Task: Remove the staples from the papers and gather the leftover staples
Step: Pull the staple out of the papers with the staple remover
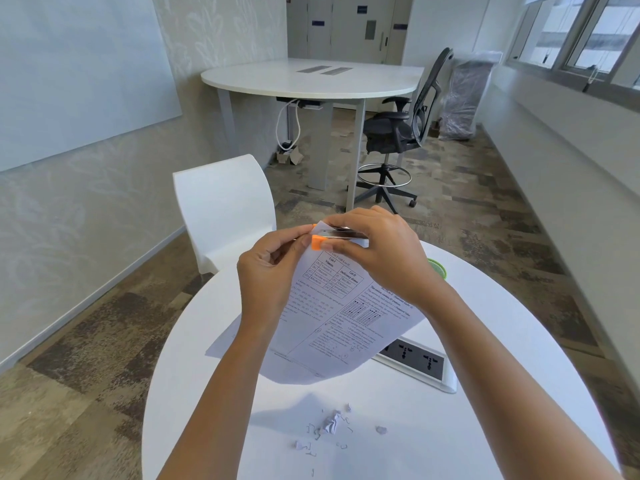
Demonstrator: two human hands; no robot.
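Over a round white table (467,427) in an office, a left hand (266,275) pinches the top corner of thin, floppy printed white papers (332,327) raised mid-table. The right hand (384,251) grips an orange-tipped metal staple remover (332,235) there. Small bent staples (311,454), probably light and best pinched singly, lie scattered nearer.

One wide-angle camera on the person's head looks forward and down over a round white table (450,427). Close at centre, the left hand (266,275) pinches papers (332,317) and the right hand (384,251) grips a staple remover (318,242). A white chair (221,209) stands at 11 o'clock, and an office chair (401,133) stands farther off at 1 o'clock.
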